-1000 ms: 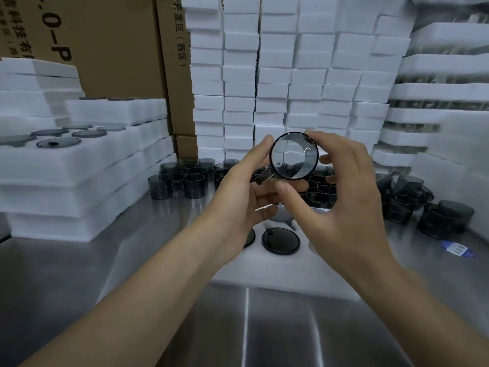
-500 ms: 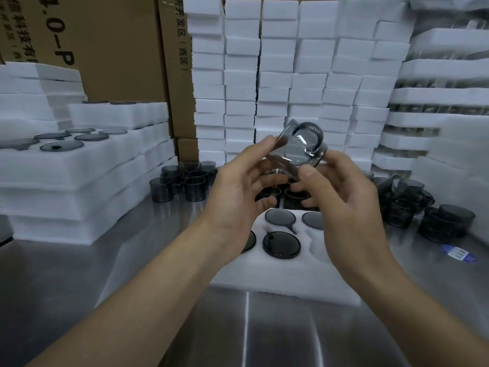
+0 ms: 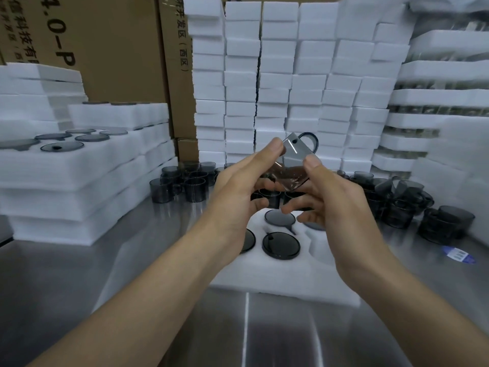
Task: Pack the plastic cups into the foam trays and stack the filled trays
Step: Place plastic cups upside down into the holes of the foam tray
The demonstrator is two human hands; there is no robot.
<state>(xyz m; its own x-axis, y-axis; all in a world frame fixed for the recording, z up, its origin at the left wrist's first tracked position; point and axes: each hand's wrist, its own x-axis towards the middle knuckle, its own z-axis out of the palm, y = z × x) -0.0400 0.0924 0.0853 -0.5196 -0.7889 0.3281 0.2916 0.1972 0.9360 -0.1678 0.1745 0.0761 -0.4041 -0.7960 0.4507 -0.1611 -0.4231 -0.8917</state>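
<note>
A smoky clear plastic cup with a handle hangs tilted in the air between both my hands, above the table's middle. My left hand pinches its left side with the thumb on top. My right hand grips its right side, thumb against the wall. Below them lies a white foam tray with three cups set upside down in its holes and an empty hole at the right. Loose dark cups stand behind the tray at the left and right.
Filled foam trays are stacked at the left. Tall piles of white foam blocks and cardboard boxes close off the back. More filled trays stand at the right. A blue label lies on the steel table.
The cup faced me mouth-on a second ago. Both hands have since turned it, so its side and handle now show, and lowered it a little toward the tray.
</note>
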